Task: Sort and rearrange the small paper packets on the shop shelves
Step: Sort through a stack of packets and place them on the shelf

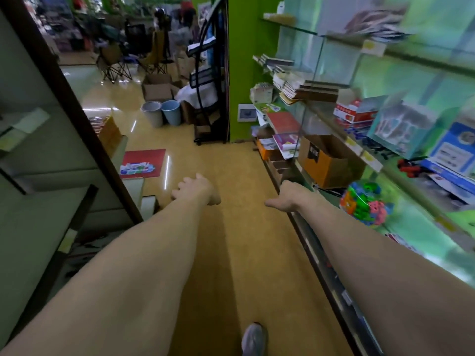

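Observation:
Both my arms stretch forward over the aisle floor. My left hand (196, 188) hangs in mid-air with its fingers loosely curled downward and holds nothing. My right hand (285, 197) hovers near the lower edge of the glass shelving (331, 119) on the right, thumb pointing left, fingers bent away from the camera, nothing seen in it. No small paper packets can be made out; the shelf goods are blurred by motion.
The right-hand shelves carry stacked books (303, 88), boxed goods (354, 111), a cardboard box (329, 160) and a bag of colourful toys (365, 204). A grey shelf unit (38, 176) stands left. Two bins (162, 113), boxes and folding chairs lie ahead on the yellow floor (231, 227).

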A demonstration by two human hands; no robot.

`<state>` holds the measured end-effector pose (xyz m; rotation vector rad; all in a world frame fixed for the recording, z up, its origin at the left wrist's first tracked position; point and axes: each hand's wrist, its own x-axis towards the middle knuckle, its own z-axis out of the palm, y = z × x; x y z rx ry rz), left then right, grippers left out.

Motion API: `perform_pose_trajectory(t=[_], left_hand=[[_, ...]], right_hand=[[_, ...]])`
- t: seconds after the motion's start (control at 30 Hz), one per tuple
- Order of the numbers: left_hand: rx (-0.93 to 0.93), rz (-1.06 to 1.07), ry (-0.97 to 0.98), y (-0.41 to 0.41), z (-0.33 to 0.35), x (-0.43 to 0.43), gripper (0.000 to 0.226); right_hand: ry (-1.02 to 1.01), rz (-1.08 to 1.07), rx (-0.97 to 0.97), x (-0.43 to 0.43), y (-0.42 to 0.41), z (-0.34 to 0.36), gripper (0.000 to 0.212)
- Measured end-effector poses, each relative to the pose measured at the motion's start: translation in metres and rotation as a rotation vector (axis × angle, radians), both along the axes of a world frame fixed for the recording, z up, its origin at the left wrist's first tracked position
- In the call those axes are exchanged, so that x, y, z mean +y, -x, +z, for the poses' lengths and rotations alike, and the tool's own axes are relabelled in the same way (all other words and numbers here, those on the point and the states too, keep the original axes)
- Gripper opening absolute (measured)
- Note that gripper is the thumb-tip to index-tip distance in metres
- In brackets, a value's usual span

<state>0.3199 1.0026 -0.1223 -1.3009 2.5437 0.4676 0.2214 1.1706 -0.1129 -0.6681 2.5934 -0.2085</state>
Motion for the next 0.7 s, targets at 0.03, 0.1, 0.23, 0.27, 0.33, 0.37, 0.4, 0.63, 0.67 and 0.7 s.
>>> perform_pose_trajectory(t=[0.03, 0.1, 0.23, 0.27, 0.33, 0.37, 0.4, 0.63, 0.67, 0.7], left_hand=[[0.002, 0.004, 0.005, 0.008, 0.000, -0.009, 0.089], [0.001, 0.010, 0.019, 0.026, -0.002, -0.027, 0.087], [-0.012, 0.021, 0.021, 0.068, -0.001, -0.064, 0.085], [-0.008, 0.024, 0.023, 0.080, 0.001, -0.073, 0.086], [-0.001, 0.023, 0.031, 0.102, 0.006, -0.090, 0.086], [-0.002, 0.016, 0.034, 0.112, 0.008, -0.099, 0.086], [-0.007, 0.006, 0.035, 0.123, 0.010, -0.108, 0.086], [-0.036, -0.006, 0.095, 0.191, 0.021, -0.157, 0.086], [-0.030, -0.013, 0.104, 0.201, 0.022, -0.164, 0.085], [-0.023, -0.022, 0.113, 0.211, 0.024, -0.170, 0.085]], right_hand=[[-0.004, 0.009, 0.003, -0.010, 0.009, -0.001, 0.057], [-0.012, 0.026, 0.007, -0.031, 0.028, -0.003, 0.060], [-0.024, 0.056, 0.016, -0.072, 0.077, -0.007, 0.059], [-0.031, 0.069, 0.011, -0.082, 0.090, -0.006, 0.059], [-0.040, 0.087, 0.007, -0.103, 0.115, -0.003, 0.057], [-0.046, 0.094, 0.014, -0.113, 0.127, -0.001, 0.057], [-0.052, 0.102, 0.026, -0.123, 0.139, 0.000, 0.057], [-0.063, 0.114, 0.082, -0.176, 0.207, 0.009, 0.065], [-0.061, 0.116, 0.096, -0.181, 0.216, 0.010, 0.065], [-0.060, 0.116, 0.107, -0.187, 0.225, 0.012, 0.066]])
